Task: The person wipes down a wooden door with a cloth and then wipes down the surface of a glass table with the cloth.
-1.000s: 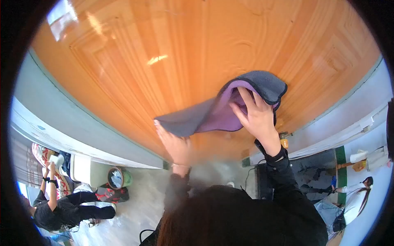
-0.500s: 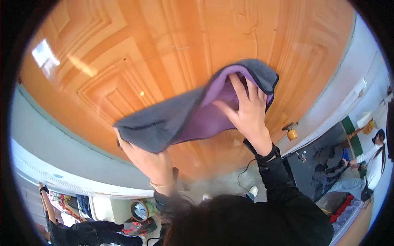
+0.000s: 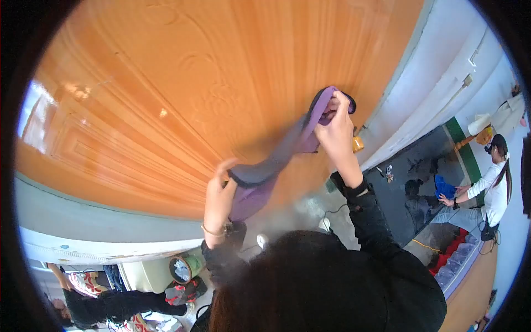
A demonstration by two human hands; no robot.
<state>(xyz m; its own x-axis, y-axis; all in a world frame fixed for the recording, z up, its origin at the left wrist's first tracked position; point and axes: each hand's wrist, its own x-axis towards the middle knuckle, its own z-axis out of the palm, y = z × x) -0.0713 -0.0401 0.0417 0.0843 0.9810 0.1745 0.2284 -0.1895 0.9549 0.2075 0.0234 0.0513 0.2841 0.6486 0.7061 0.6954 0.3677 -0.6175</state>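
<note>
A two-sided cloth, dark grey on one face and purple on the other, hangs twisted between my hands in front of an orange wooden door. My left hand pinches its lower left end between thumb and fingers. At the upper right end, my right hand is closed on the bunched edge, with its fingertips partly hidden in the folds. Just beside my right wrist shows the door knob, partly covered by my hand.
To the right, a person in a white top handles a blue cloth on a dark surface. Another person in black is at lower left, near a bin. A cable lies on the floor.
The cloth has gone from spread wide to narrow and twisted. My right hand has closed from spread fingers onto its edge; my left hand has moved right. The view has shifted.
</note>
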